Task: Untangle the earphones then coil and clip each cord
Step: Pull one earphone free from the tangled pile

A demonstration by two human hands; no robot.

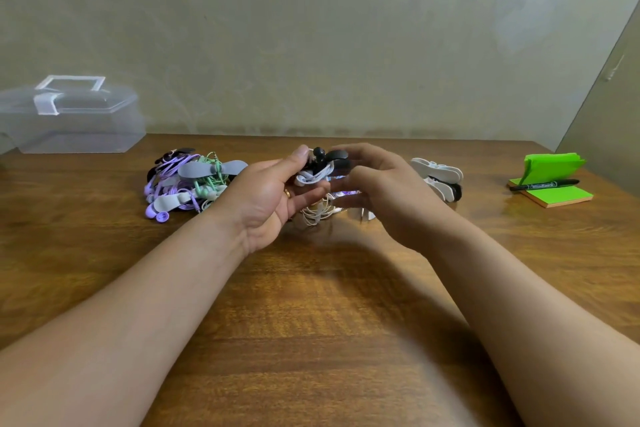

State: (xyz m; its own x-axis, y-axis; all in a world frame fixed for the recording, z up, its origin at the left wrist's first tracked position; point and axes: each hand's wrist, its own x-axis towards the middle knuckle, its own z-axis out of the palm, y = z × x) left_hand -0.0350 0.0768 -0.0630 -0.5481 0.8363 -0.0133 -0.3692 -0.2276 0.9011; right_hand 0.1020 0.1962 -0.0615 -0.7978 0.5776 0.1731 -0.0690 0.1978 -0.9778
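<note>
While the left hand (277,194) pinches the coiled white cord (311,176) above the middle of the table (311,322), the right hand (377,191), close beside it, curls round the black clip (337,158) on the cord's far right side.

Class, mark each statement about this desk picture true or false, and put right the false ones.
1. The left hand and the right hand hold a white cord and a black clip between them. True.
2. The clear box stands at the right end of the table. False: the clear box stands at the back left.
3. A black marker lies on the green notepad. True.
4. The pile of purple and green earphones lies to the right of the hands. False: the earphones lie to their left.
5. Loose clips lie beyond the right hand. True.
</note>
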